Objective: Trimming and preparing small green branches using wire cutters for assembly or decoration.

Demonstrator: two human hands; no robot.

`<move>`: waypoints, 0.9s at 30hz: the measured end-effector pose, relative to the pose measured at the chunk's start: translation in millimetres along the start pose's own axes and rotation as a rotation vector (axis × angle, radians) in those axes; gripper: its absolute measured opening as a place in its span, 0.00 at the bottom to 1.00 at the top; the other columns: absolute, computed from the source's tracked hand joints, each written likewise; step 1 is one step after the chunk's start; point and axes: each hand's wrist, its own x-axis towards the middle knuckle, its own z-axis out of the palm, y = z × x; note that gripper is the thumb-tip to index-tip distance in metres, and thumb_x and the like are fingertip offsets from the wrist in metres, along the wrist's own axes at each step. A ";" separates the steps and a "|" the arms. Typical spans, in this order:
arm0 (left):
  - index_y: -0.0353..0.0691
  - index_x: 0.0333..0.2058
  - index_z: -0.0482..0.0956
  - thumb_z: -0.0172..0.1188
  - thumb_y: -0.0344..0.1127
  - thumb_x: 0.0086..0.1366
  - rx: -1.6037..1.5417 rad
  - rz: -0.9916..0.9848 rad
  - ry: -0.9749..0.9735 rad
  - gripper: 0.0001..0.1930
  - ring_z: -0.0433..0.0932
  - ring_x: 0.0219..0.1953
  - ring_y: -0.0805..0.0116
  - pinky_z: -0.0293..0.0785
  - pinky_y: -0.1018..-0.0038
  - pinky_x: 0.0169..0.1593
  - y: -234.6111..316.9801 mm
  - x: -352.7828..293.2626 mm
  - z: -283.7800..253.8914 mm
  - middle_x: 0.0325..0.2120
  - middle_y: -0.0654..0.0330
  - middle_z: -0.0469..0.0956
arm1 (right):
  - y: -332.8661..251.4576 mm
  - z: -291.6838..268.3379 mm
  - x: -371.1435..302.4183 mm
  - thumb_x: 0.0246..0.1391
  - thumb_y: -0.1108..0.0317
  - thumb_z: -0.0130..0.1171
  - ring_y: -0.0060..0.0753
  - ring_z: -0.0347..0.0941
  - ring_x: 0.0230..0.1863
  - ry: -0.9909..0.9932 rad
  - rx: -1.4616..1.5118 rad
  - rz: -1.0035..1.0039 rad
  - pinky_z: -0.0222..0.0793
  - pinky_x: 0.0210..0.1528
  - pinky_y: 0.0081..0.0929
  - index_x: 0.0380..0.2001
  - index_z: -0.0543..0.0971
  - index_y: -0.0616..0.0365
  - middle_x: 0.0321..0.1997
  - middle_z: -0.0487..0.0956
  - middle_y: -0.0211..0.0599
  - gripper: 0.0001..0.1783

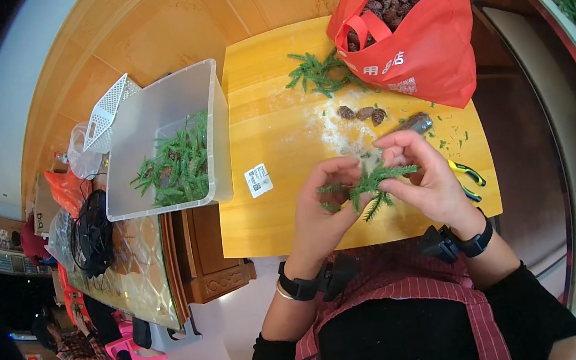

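Over the near part of the yellow table, both hands are closed around a green artificial fir sprig. My right hand pinches it between thumb and fingers. On the sprig's other side curl the fingers of my left hand, which partly hide its stems. Just beyond lie several brown pine cones and a dark roll with a shiny end. Pliers with yellow and black handles rest to the right of my right hand. A loose bunch of green sprigs sits farther back.
A red bag full of pine cones stands at the back right. Left of the table, a clear plastic bin holds more sprigs. A white label and whitish crumbs are on the tabletop. A person sits at the far left.
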 end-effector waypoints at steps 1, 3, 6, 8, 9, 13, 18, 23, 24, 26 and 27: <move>0.37 0.45 0.69 0.60 0.21 0.51 0.050 -0.014 0.025 0.21 0.70 0.36 0.76 0.68 0.80 0.42 2.5 -1.7 -0.1 0.32 0.66 0.70 | -1.1 1.9 -0.5 0.44 0.81 0.58 0.18 0.65 0.41 -0.014 -0.003 -0.014 0.62 0.46 0.18 0.48 0.65 0.59 0.36 0.67 0.26 0.25; 0.37 0.49 0.69 0.62 0.23 0.50 0.172 -0.090 -0.020 0.25 0.67 0.32 0.78 0.66 0.83 0.39 -1.8 -3.1 -5.2 0.27 0.69 0.66 | 5.1 0.6 -4.4 0.43 0.81 0.58 0.18 0.65 0.41 0.026 -0.069 0.004 0.61 0.46 0.18 0.47 0.66 0.59 0.36 0.67 0.26 0.25; 0.36 0.43 0.73 0.62 0.24 0.52 0.110 -0.151 0.010 0.18 0.72 0.32 0.79 0.70 0.83 0.36 -10.3 -7.7 -17.1 0.28 0.67 0.71 | 15.0 -16.6 3.5 0.46 0.79 0.57 0.19 0.66 0.39 -0.041 -0.096 0.054 0.63 0.43 0.18 0.46 0.67 0.60 0.35 0.68 0.27 0.21; 0.36 0.42 0.73 0.61 0.25 0.53 0.078 -0.216 0.055 0.16 0.73 0.31 0.78 0.71 0.83 0.35 -17.2 -13.9 -30.2 0.27 0.65 0.73 | 22.4 -27.0 19.2 0.48 0.77 0.55 0.22 0.69 0.32 -0.060 -0.347 0.109 0.67 0.37 0.19 0.41 0.70 0.60 0.31 0.71 0.29 0.15; 0.36 0.40 0.74 0.60 0.25 0.54 0.104 -0.231 0.098 0.14 0.74 0.31 0.77 0.72 0.82 0.34 -17.1 -14.7 -34.9 0.27 0.65 0.74 | 25.8 -33.9 29.1 0.47 0.77 0.55 0.24 0.70 0.31 -0.031 -0.528 0.060 0.67 0.36 0.20 0.39 0.71 0.61 0.30 0.72 0.32 0.13; 0.36 0.38 0.75 0.59 0.27 0.56 0.199 -0.261 0.130 0.10 0.75 0.29 0.78 0.72 0.82 0.33 -29.4 -12.6 -47.7 0.24 0.64 0.75 | 56.3 -55.3 63.9 0.45 0.75 0.53 0.40 0.74 0.32 -0.035 -0.924 -0.027 0.68 0.35 0.30 0.32 0.75 0.62 0.31 0.76 0.45 0.08; 0.34 0.39 0.74 0.59 0.29 0.56 0.453 -0.219 0.150 0.12 0.75 0.30 0.75 0.70 0.80 0.34 -39.9 -12.5 -60.6 0.25 0.62 0.75 | 61.7 -59.9 88.5 0.45 0.72 0.52 0.48 0.73 0.36 -0.176 -1.101 0.249 0.67 0.38 0.38 0.27 0.76 0.62 0.30 0.77 0.49 0.07; 0.34 0.44 0.71 0.62 0.31 0.52 1.047 0.141 0.194 0.20 0.72 0.39 0.66 0.68 0.73 0.43 -53.7 -15.0 -73.7 0.35 0.56 0.73 | 78.8 -53.7 103.9 0.42 0.73 0.55 0.50 0.73 0.36 -0.123 -1.149 0.118 0.67 0.39 0.40 0.36 0.74 0.59 0.31 0.76 0.49 0.14; 0.35 0.46 0.70 0.62 0.31 0.51 1.074 0.192 0.246 0.22 0.71 0.42 0.64 0.67 0.71 0.45 -48.1 -11.9 -68.7 0.39 0.55 0.71 | 82.5 -55.6 105.9 0.42 0.73 0.55 0.50 0.73 0.36 -0.120 -1.156 0.123 0.67 0.39 0.40 0.36 0.74 0.59 0.31 0.76 0.49 0.14; 0.35 0.48 0.69 0.63 0.31 0.51 1.104 0.245 0.303 0.24 0.70 0.44 0.62 0.66 0.69 0.48 -35.9 -9.0 -62.5 0.42 0.53 0.69 | 92.5 -56.9 111.4 0.38 0.72 0.58 0.50 0.73 0.37 -0.266 -1.243 0.153 0.67 0.39 0.40 0.38 0.72 0.58 0.31 0.77 0.49 0.18; 0.34 0.48 0.68 0.63 0.31 0.51 0.967 0.232 0.284 0.25 0.70 0.44 0.58 0.66 0.68 0.48 -30.0 -8.4 -60.6 0.43 0.51 0.69 | 98.6 -58.5 113.6 0.38 0.72 0.58 0.50 0.73 0.37 -0.265 -1.242 0.149 0.67 0.39 0.40 0.38 0.72 0.58 0.31 0.77 0.49 0.18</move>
